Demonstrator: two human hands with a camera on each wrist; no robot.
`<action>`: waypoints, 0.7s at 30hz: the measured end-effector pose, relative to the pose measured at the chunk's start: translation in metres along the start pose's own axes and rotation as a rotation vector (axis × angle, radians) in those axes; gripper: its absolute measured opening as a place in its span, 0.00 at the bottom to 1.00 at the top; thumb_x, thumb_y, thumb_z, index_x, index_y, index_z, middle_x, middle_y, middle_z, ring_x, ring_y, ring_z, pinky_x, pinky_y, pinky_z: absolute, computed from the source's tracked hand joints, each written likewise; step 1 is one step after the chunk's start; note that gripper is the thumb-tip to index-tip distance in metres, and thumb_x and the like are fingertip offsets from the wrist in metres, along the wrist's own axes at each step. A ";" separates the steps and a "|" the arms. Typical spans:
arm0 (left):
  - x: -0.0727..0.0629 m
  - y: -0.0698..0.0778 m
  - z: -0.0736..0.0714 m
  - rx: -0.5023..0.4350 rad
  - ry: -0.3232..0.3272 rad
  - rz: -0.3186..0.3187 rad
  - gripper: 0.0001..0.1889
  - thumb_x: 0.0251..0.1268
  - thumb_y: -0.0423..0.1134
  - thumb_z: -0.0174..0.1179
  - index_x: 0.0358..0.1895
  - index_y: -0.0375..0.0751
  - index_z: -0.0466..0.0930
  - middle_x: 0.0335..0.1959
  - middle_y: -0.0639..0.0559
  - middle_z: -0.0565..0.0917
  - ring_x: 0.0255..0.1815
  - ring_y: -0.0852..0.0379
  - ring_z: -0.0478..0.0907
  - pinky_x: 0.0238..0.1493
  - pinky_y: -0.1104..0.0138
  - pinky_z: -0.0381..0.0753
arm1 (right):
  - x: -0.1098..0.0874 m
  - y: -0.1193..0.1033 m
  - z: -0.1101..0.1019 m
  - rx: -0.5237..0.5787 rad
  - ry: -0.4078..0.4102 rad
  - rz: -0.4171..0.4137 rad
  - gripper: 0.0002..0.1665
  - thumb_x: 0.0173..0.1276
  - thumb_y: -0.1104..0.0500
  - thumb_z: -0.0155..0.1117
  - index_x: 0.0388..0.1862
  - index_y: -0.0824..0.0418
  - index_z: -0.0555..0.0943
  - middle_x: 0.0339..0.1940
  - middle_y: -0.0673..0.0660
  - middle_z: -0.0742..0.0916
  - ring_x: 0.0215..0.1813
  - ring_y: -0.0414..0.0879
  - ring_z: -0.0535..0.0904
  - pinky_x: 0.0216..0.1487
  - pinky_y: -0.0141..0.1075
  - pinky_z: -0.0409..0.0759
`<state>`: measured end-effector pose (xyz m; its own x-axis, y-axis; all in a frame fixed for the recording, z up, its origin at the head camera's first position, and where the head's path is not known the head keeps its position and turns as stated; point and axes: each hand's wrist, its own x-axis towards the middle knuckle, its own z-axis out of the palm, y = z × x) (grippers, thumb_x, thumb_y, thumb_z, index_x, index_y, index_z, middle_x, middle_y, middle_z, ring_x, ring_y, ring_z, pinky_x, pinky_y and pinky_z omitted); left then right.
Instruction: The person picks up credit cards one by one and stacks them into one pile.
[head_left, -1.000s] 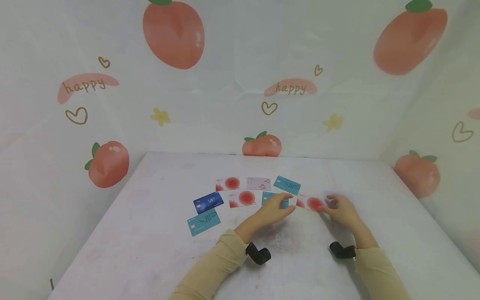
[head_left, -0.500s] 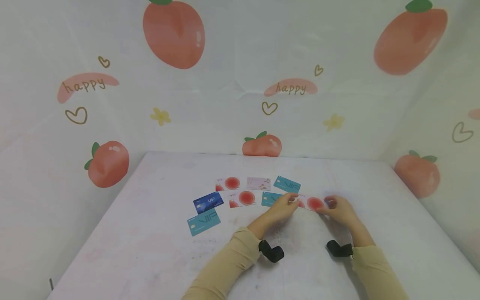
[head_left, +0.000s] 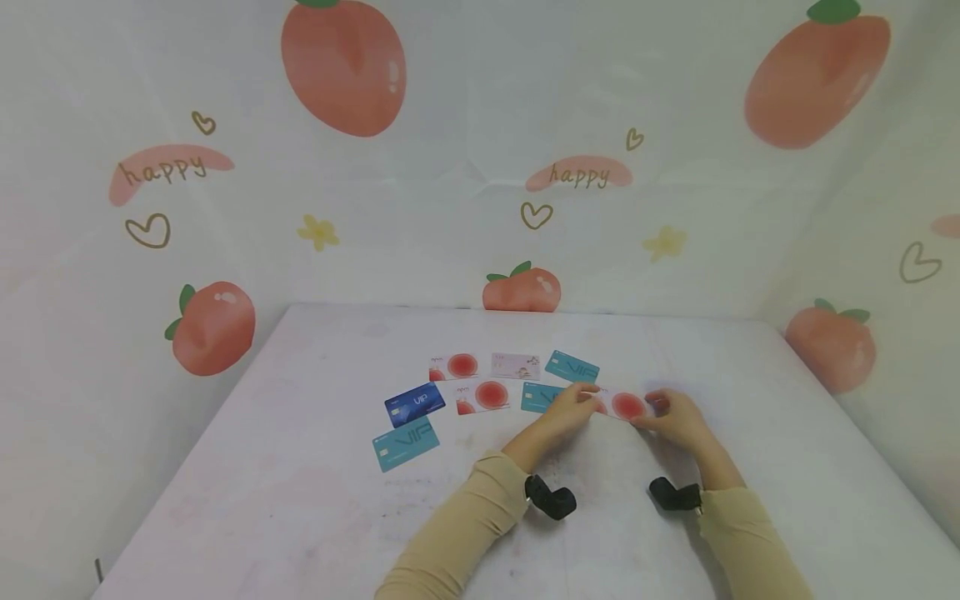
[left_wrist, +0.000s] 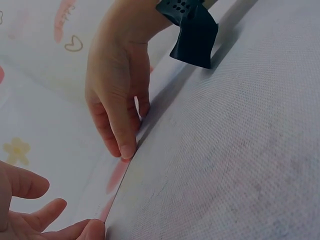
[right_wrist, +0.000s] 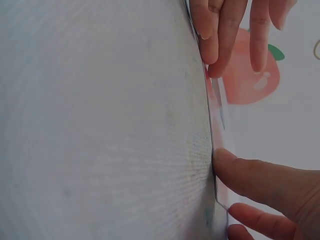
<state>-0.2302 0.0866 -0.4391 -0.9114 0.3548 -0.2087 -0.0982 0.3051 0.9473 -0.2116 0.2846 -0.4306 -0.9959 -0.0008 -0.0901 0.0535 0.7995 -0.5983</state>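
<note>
In the head view a white card with a red circle (head_left: 628,406) lies right of the other cards, between both hands. My left hand (head_left: 564,414) has thumb and fingertips at its left end, covering part of it. At the right end, my right hand (head_left: 677,420) pinches the card between thumb and fingers. Seen edge-on in the right wrist view, the card (right_wrist: 220,135) spans from the left hand's fingertips to the right thumb. Close to the left hand, a teal VIP card (head_left: 537,397) is partly hidden by it.
Several more cards lie flat on the white table (head_left: 300,500): a teal VIP card (head_left: 572,367), a pale pink card (head_left: 515,366), two red-circle cards, and, farther left, a blue VIP card (head_left: 415,405) touching another teal card (head_left: 406,444). A fruit-print cloth (head_left: 420,208) stands behind.
My left hand has moved right, from over the teal VIP card to the left end of the red-circle card. The right hand has stayed at the card's right end, shifting slightly left.
</note>
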 end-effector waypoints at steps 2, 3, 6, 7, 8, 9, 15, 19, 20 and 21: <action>0.001 -0.001 0.001 -0.027 0.012 -0.012 0.17 0.66 0.40 0.49 0.57 0.44 0.73 0.60 0.42 0.76 0.63 0.46 0.71 0.65 0.52 0.67 | 0.000 -0.001 0.000 0.003 -0.005 0.010 0.33 0.53 0.56 0.71 0.49 0.78 0.72 0.45 0.76 0.79 0.47 0.64 0.75 0.51 0.54 0.74; 0.002 -0.001 0.001 -0.037 0.020 -0.017 0.17 0.66 0.40 0.49 0.56 0.44 0.73 0.59 0.42 0.76 0.63 0.46 0.71 0.64 0.52 0.68 | 0.000 -0.001 0.000 0.005 -0.009 0.017 0.33 0.53 0.56 0.71 0.50 0.78 0.72 0.45 0.76 0.79 0.47 0.64 0.74 0.51 0.54 0.74; 0.003 -0.001 0.003 -0.056 0.034 -0.023 0.16 0.65 0.39 0.50 0.55 0.44 0.74 0.58 0.42 0.77 0.61 0.46 0.72 0.63 0.53 0.69 | 0.001 -0.002 -0.001 0.014 -0.021 0.039 0.33 0.53 0.56 0.71 0.50 0.78 0.71 0.47 0.76 0.78 0.48 0.63 0.74 0.52 0.53 0.74; 0.003 -0.001 0.003 -0.061 0.035 -0.025 0.17 0.65 0.38 0.50 0.55 0.43 0.74 0.58 0.42 0.77 0.61 0.46 0.72 0.63 0.53 0.69 | 0.001 -0.003 -0.001 0.018 -0.025 0.045 0.33 0.53 0.56 0.71 0.50 0.78 0.71 0.48 0.76 0.78 0.48 0.63 0.74 0.53 0.53 0.74; 0.003 -0.001 0.003 -0.063 0.037 -0.027 0.17 0.64 0.38 0.50 0.55 0.44 0.74 0.58 0.42 0.77 0.61 0.47 0.72 0.63 0.53 0.69 | 0.000 -0.003 -0.001 0.019 -0.030 0.054 0.34 0.54 0.56 0.71 0.50 0.78 0.71 0.48 0.76 0.78 0.48 0.63 0.74 0.52 0.53 0.74; 0.003 0.000 0.004 -0.064 0.038 -0.027 0.17 0.64 0.38 0.50 0.55 0.43 0.74 0.57 0.42 0.77 0.60 0.47 0.73 0.63 0.53 0.70 | 0.000 -0.004 -0.001 0.021 -0.033 0.059 0.33 0.54 0.56 0.70 0.51 0.77 0.71 0.49 0.76 0.78 0.48 0.63 0.74 0.52 0.53 0.74; 0.001 0.003 0.004 -0.074 0.054 -0.025 0.17 0.61 0.36 0.52 0.54 0.42 0.75 0.55 0.41 0.78 0.57 0.47 0.74 0.61 0.54 0.71 | -0.001 -0.005 -0.001 0.047 -0.022 0.058 0.33 0.53 0.57 0.71 0.49 0.77 0.69 0.46 0.75 0.78 0.45 0.61 0.75 0.48 0.49 0.76; 0.000 0.005 0.004 -0.071 0.076 -0.010 0.17 0.60 0.36 0.54 0.53 0.41 0.75 0.54 0.41 0.78 0.55 0.48 0.75 0.58 0.57 0.74 | -0.002 -0.005 0.000 0.072 -0.012 0.054 0.32 0.52 0.59 0.71 0.48 0.76 0.68 0.42 0.73 0.79 0.41 0.57 0.76 0.42 0.45 0.77; -0.001 0.006 0.005 -0.072 0.080 -0.008 0.17 0.60 0.36 0.54 0.53 0.40 0.75 0.54 0.40 0.78 0.55 0.48 0.76 0.57 0.58 0.75 | -0.002 -0.005 0.000 0.078 -0.011 0.054 0.32 0.52 0.59 0.71 0.48 0.76 0.67 0.41 0.72 0.80 0.40 0.56 0.76 0.41 0.44 0.77; -0.001 0.006 0.005 -0.075 0.084 -0.009 0.17 0.61 0.36 0.55 0.53 0.40 0.75 0.54 0.40 0.78 0.55 0.48 0.76 0.57 0.58 0.75 | -0.002 -0.005 0.000 0.082 -0.010 0.056 0.32 0.53 0.59 0.71 0.49 0.76 0.67 0.40 0.72 0.80 0.40 0.55 0.76 0.41 0.43 0.78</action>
<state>-0.2277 0.0922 -0.4342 -0.9403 0.2764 -0.1989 -0.1331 0.2393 0.9618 -0.2099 0.2810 -0.4279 -0.9904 0.0361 -0.1331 0.1152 0.7466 -0.6552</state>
